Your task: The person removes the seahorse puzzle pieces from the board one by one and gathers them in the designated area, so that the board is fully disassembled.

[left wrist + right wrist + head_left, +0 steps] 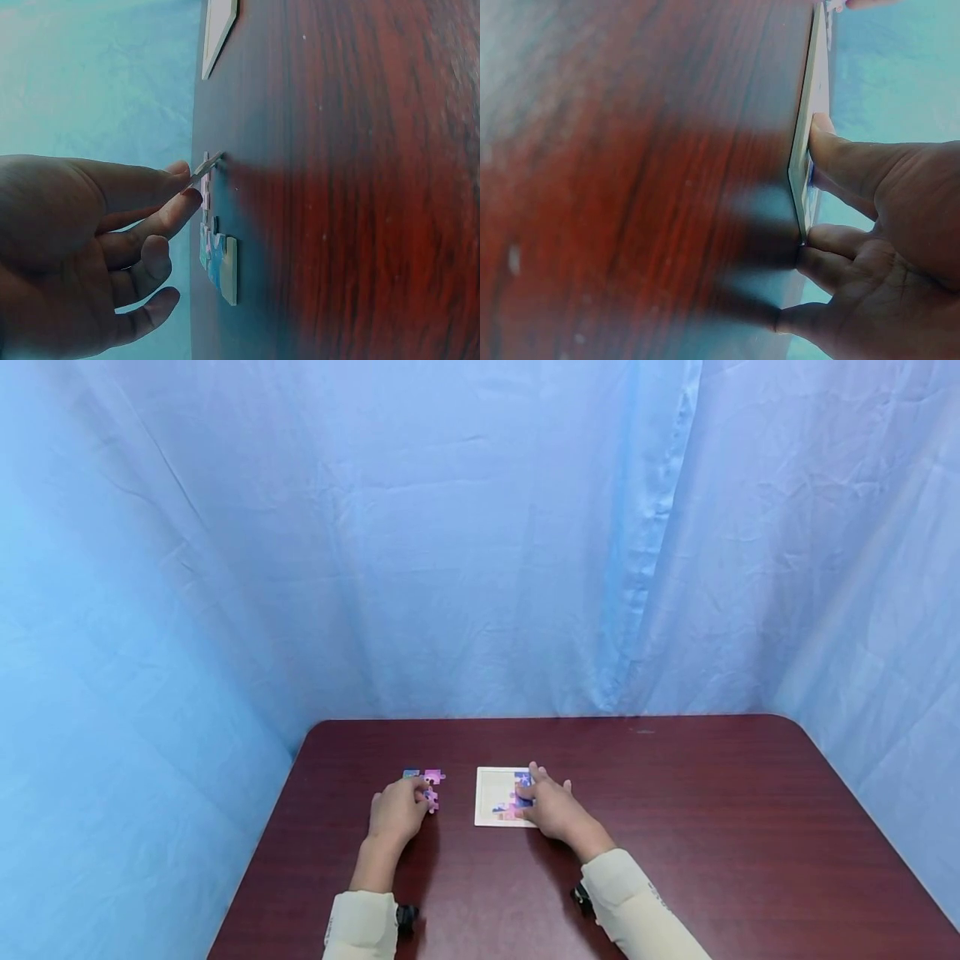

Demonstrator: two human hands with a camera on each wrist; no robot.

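Observation:
My left hand point(397, 812) pinches a thin jigsaw piece point(202, 170) between thumb and index finger, tilted just above the table; its other fingers are loosely bent. Beside and beyond it lie several loose jigsaw pieces point(433, 776), pink and blue. A square, pale puzzle tray point(478, 797) lies flat right of them. Fitted pieces point(523, 777) in blue, purple and pink fill part of its right side and lower edge. My right hand point(557, 811) rests over the tray's right side, thumb and fingers spread and touching it, covering part of the pieces.
The dark red-brown table point(720, 827) has rounded far corners. Light blue curtains point(465, 543) hang behind it and at both sides. A small black device point(407, 918) is worn at each wrist, by the cream sleeves point(362, 920).

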